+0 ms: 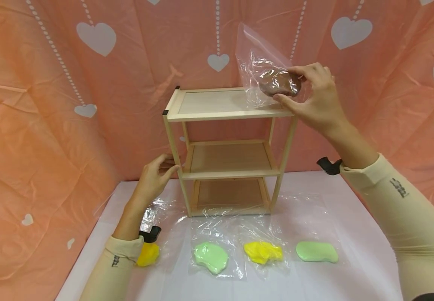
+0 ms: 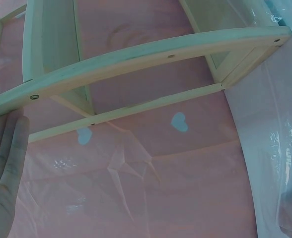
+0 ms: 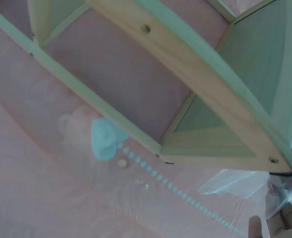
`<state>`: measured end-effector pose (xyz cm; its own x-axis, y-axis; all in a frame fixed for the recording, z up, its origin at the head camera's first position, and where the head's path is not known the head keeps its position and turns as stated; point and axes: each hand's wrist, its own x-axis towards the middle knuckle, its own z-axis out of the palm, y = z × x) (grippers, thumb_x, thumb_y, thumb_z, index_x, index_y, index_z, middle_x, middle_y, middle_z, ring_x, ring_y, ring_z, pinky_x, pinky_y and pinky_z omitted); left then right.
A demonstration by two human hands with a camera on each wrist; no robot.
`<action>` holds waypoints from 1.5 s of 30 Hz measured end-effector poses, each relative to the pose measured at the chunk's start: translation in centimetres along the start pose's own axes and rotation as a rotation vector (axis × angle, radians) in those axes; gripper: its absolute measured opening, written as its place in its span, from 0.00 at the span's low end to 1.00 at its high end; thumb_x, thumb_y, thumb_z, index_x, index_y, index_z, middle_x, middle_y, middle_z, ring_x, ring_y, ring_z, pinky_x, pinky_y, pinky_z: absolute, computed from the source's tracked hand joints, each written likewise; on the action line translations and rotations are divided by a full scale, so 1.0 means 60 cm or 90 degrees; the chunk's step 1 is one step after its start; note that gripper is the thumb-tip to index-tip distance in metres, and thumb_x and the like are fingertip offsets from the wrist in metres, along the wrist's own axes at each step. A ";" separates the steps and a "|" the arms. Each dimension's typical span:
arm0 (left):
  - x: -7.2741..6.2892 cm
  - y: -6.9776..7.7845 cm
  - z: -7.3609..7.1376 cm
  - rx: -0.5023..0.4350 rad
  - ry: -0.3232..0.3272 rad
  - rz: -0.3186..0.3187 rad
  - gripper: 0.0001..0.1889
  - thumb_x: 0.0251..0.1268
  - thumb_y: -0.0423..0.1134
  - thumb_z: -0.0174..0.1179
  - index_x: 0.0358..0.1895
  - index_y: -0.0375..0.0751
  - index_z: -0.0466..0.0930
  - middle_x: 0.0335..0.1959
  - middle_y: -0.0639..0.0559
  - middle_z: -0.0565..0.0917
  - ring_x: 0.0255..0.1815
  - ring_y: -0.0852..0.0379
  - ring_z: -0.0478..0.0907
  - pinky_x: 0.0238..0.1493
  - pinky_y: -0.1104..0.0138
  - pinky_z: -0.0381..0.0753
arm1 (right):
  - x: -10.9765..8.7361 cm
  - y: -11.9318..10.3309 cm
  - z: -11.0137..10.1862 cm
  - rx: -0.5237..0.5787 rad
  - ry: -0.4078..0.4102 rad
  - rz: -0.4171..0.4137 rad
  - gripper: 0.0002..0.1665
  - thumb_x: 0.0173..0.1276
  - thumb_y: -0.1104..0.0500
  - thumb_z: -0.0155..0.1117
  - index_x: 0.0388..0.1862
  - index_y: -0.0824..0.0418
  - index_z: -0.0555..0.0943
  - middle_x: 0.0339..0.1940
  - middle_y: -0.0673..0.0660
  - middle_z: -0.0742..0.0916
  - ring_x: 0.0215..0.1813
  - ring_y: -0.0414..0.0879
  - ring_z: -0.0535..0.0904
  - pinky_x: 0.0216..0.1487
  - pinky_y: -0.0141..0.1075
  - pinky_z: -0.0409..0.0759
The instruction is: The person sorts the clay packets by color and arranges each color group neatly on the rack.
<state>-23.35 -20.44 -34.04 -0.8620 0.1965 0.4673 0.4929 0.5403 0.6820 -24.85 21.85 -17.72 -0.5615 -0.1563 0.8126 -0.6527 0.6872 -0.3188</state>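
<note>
A three-tier wooden shelf rack (image 1: 232, 115) stands on the table. My left hand (image 1: 154, 177) holds its left front post at the middle tier, thumb in front and fingers behind; in the left wrist view those fingers (image 2: 9, 148) look fairly straight. Above the top tier's right end, my right hand (image 1: 316, 98) pinches a clear plastic bag (image 1: 247, 62) around a glossy brown lump (image 1: 271, 83), thumb below and fingers above. The bag hangs out to the left of the hand. In the right wrist view only some fingertips (image 3: 255, 227) and part of the bag show.
In front of the rack lie clear bags with soft lumps: a green one (image 1: 211, 257), a yellow one (image 1: 263, 251), another green one (image 1: 316, 251), and a yellow one (image 1: 149, 254) partly behind the left forearm. A pink curtain (image 1: 137, 62) with hearts hangs close behind.
</note>
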 end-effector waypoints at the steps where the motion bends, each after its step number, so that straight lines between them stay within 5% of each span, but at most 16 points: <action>1: 0.000 0.000 0.000 -0.002 -0.001 -0.001 0.14 0.77 0.32 0.67 0.60 0.30 0.83 0.52 0.34 0.89 0.57 0.37 0.87 0.61 0.46 0.86 | 0.001 -0.001 0.002 0.002 -0.008 0.007 0.35 0.61 0.56 0.85 0.65 0.66 0.84 0.53 0.64 0.83 0.54 0.41 0.68 0.56 0.37 0.60; 16: 0.000 -0.001 -0.002 -0.005 -0.007 -0.005 0.16 0.78 0.34 0.66 0.61 0.30 0.82 0.54 0.35 0.88 0.58 0.38 0.86 0.62 0.47 0.86 | 0.015 -0.013 0.023 0.017 -0.108 0.108 0.35 0.65 0.52 0.83 0.67 0.66 0.83 0.56 0.65 0.83 0.61 0.56 0.70 0.67 0.49 0.61; 45: -0.001 -0.005 -0.001 -0.005 -0.008 -0.009 0.16 0.79 0.35 0.66 0.61 0.31 0.82 0.53 0.36 0.88 0.57 0.39 0.86 0.62 0.46 0.86 | 0.020 -0.003 0.034 0.005 -0.192 0.160 0.38 0.70 0.45 0.77 0.70 0.66 0.81 0.63 0.67 0.82 0.66 0.62 0.69 0.71 0.55 0.61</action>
<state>-23.43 -20.66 -34.21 -0.8700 0.1990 0.4512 0.4819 0.5369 0.6924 -26.42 20.09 -17.65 -0.8276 -0.1862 0.5295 -0.4792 0.7255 -0.4939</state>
